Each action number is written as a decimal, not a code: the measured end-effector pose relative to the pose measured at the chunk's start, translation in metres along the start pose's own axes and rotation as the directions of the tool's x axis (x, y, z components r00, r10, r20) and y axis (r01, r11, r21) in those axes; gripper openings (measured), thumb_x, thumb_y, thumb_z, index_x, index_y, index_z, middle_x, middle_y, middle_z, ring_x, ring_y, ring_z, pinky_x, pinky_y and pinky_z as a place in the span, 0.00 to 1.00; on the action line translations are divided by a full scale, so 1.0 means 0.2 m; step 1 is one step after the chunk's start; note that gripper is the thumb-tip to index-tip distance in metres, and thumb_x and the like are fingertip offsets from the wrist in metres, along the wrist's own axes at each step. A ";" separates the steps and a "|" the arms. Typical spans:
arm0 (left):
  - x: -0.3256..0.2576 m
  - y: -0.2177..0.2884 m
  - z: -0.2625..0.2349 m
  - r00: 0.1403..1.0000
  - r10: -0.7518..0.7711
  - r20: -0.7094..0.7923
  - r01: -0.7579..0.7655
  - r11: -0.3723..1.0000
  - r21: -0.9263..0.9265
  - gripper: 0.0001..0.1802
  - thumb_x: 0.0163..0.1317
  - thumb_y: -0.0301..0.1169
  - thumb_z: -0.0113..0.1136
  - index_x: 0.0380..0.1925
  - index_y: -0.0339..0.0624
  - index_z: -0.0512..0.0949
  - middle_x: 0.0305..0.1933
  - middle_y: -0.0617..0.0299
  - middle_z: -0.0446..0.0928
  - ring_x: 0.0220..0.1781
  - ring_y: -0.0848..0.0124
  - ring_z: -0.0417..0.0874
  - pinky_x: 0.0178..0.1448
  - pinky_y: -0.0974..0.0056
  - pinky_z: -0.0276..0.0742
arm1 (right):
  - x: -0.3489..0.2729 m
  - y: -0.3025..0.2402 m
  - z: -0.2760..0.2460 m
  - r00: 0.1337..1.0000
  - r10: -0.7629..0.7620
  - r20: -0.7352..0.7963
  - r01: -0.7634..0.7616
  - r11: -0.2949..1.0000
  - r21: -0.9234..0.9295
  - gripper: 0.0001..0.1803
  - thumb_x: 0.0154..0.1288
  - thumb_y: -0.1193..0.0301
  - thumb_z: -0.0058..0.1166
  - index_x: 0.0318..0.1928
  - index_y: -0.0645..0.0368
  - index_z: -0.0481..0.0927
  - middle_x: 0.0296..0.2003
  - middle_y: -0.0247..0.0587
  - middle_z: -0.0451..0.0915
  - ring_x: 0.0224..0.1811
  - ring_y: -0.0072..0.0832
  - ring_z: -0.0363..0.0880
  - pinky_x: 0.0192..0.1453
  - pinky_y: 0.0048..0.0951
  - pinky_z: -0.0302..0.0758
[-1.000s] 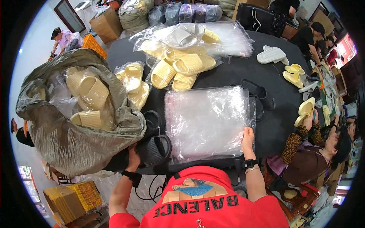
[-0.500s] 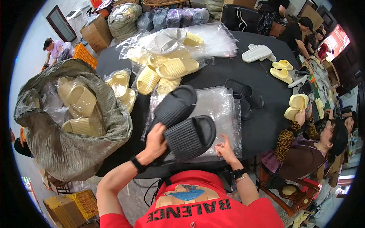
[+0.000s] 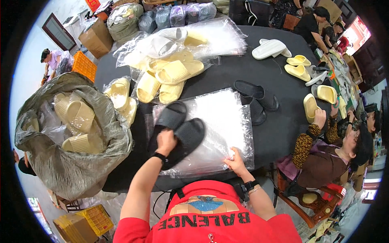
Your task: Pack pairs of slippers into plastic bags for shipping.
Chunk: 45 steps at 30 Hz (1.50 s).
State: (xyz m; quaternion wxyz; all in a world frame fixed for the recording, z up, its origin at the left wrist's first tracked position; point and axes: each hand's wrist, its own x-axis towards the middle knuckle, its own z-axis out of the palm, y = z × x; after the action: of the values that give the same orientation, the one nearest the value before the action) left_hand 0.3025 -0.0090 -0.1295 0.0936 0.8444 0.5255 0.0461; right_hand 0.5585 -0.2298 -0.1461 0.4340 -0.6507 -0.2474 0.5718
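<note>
My left hand [image 3: 166, 142] is closed round a pair of black ribbed slippers [image 3: 190, 133], held over the left part of a stack of clear plastic bags [image 3: 219, 117]. The stack lies flat on the black-covered table before me. At its near right corner, my right hand [image 3: 236, 162] pinches the edge of a bag between thumb and fingers. Another pair of black slippers [image 3: 255, 101] lies just beyond the stack's right side. Left of the stack, cream slippers [image 3: 119, 95] in clear bags rest on the table.
A large grey-green woven sack [image 3: 73, 170] holding bagged cream slippers stands at the left. Cream slippers [image 3: 172, 73] and more clear bags [image 3: 221, 40] are piled at the back. White slippers [image 3: 271, 49] lie back right. A co-worker [image 3: 324, 150] sits at the right, handling cream slippers.
My left hand has swung the black slippers left, uncovering more of the bags. My right hand's outstretched finger has come down and now pinches a bag's edge. The co-worker's cream slippers have come apart.
</note>
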 end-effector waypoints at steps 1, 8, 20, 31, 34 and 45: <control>-0.03 -0.12 -0.01 0.994 -0.049 -0.096 0.045 0.998 -0.039 0.07 0.42 0.31 0.58 0.18 0.38 0.76 0.28 0.45 0.75 0.33 0.50 0.77 0.38 0.52 0.74 | -0.01 -0.02 -0.01 1.000 0.007 0.012 -0.007 0.999 0.033 0.36 0.54 0.79 0.53 0.61 0.54 0.51 0.25 0.35 0.72 0.18 0.16 0.66 0.19 0.18 0.64; -0.01 -0.13 -0.30 0.963 -0.187 -0.192 0.105 0.923 -0.370 0.11 0.45 0.29 0.55 0.26 0.32 0.74 0.32 0.41 0.74 0.37 0.44 0.75 0.43 0.50 0.71 | -0.09 -0.24 -0.01 0.967 -0.229 -0.110 0.162 0.890 -0.427 0.26 0.56 0.77 0.47 0.58 0.57 0.61 0.30 0.49 0.77 0.29 0.35 0.77 0.35 0.32 0.73; 0.18 0.31 -0.12 0.957 0.231 0.177 -0.224 0.973 -0.057 0.08 0.44 0.25 0.50 0.27 0.36 0.72 0.36 0.50 0.74 0.40 0.51 0.75 0.43 0.52 0.73 | -0.03 -0.21 -0.06 0.826 -0.559 0.073 0.274 0.285 -0.918 0.10 0.49 0.72 0.48 0.33 0.52 0.79 0.30 0.36 0.77 0.40 0.32 0.71 0.48 0.37 0.63; 0.08 0.43 -0.48 0.872 0.481 0.088 -0.478 0.877 -0.052 0.08 0.39 0.19 0.50 0.25 0.39 0.69 0.33 0.54 0.70 0.38 0.55 0.75 0.39 0.56 0.72 | -0.05 -0.50 0.01 0.671 -0.726 -0.149 0.440 0.552 -0.708 0.28 0.54 0.67 0.52 0.57 0.52 0.66 0.50 0.42 0.69 0.53 0.38 0.66 0.57 0.36 0.62; 0.05 0.63 -0.44 0.826 0.553 0.113 -0.535 0.831 -0.155 0.09 0.42 0.20 0.49 0.27 0.37 0.69 0.33 0.52 0.69 0.38 0.53 0.74 0.40 0.55 0.72 | -0.05 -0.60 0.02 0.854 -0.514 -0.080 0.502 0.855 -0.131 0.30 0.54 0.77 0.43 0.61 0.57 0.60 0.60 0.46 0.58 0.48 0.33 0.71 0.53 0.31 0.67; 0.00 0.67 -0.46 0.861 0.508 0.010 -0.480 0.819 -0.314 0.14 0.42 0.21 0.52 0.34 0.40 0.71 0.35 0.55 0.70 0.40 0.55 0.74 0.41 0.55 0.73 | -0.15 -0.78 -0.07 0.845 -0.467 0.262 0.522 0.611 -0.595 0.39 0.37 0.69 0.67 0.55 0.56 0.66 0.52 0.51 0.61 0.56 0.45 0.62 0.60 0.36 0.60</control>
State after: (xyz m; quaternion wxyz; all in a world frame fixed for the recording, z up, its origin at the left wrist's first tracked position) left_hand 0.4044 -0.0576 -0.0126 0.2301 0.9285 0.2703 0.1089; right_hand 0.5917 -0.1808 0.0012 0.3128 -0.6415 -0.6157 0.3340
